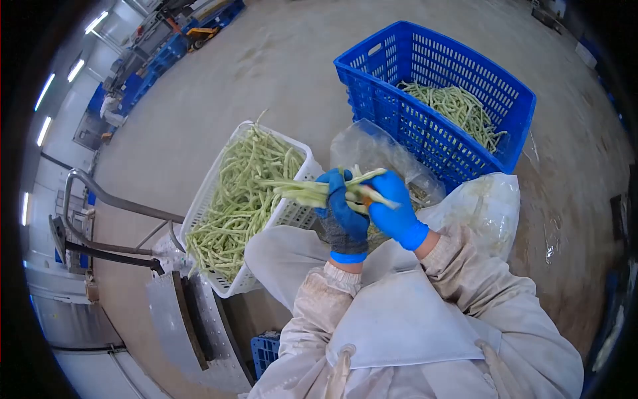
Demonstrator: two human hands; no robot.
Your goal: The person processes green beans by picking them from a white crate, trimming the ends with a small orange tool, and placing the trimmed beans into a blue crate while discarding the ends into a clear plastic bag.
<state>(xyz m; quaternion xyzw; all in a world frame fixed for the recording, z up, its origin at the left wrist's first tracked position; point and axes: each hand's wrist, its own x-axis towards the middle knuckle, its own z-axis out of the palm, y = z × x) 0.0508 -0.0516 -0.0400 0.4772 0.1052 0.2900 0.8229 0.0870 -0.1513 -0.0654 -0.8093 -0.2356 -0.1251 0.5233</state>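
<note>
A bundle of long green beans is gripped in my left hand, which wears a blue and grey glove. The bean ends reach across to my right hand, in a blue disposable glove. Its fingers are closed at those ends, and a small orange piece shows beside them; I cannot tell what it is. To the left, a white crate is heaped with long beans. Between my legs and the blue crate lies a clear plastic bag, partly hidden by my hands.
A large blue crate with more beans stands front right. At left are a metal tube handle and a metal plate. A small blue crate sits low beside me. One person is far left.
</note>
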